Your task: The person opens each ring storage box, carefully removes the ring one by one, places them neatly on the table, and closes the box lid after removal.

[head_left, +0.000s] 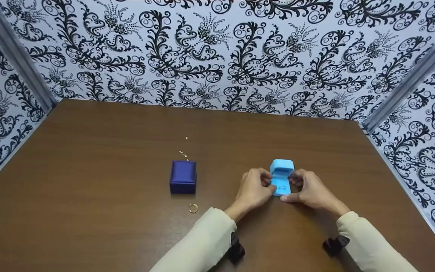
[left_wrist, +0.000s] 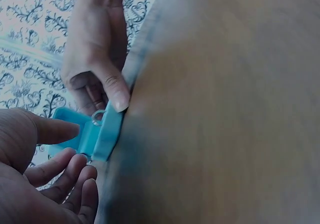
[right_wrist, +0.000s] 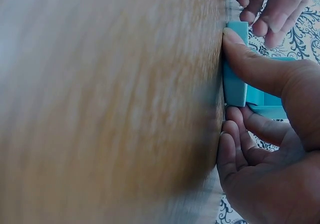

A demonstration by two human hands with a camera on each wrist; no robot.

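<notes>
A light-blue ring box stands on the table with its lid up. A silver-looking ring stands in its base, small in the head view. My right hand grips the base from the right, thumb at the front and fingers toward the back, as the right wrist view also shows. At the box's left side is my left hand. In the left wrist view the left hand's thumb and loosely bent fingers stand apart beside the open box, with nothing seen between them.
Left of the hands, a closed dark-blue box sits on the brown table. A gold ring lies in front of it. Behind it lie a thin gold chain and a tiny shiny piece. Patterned walls border the table.
</notes>
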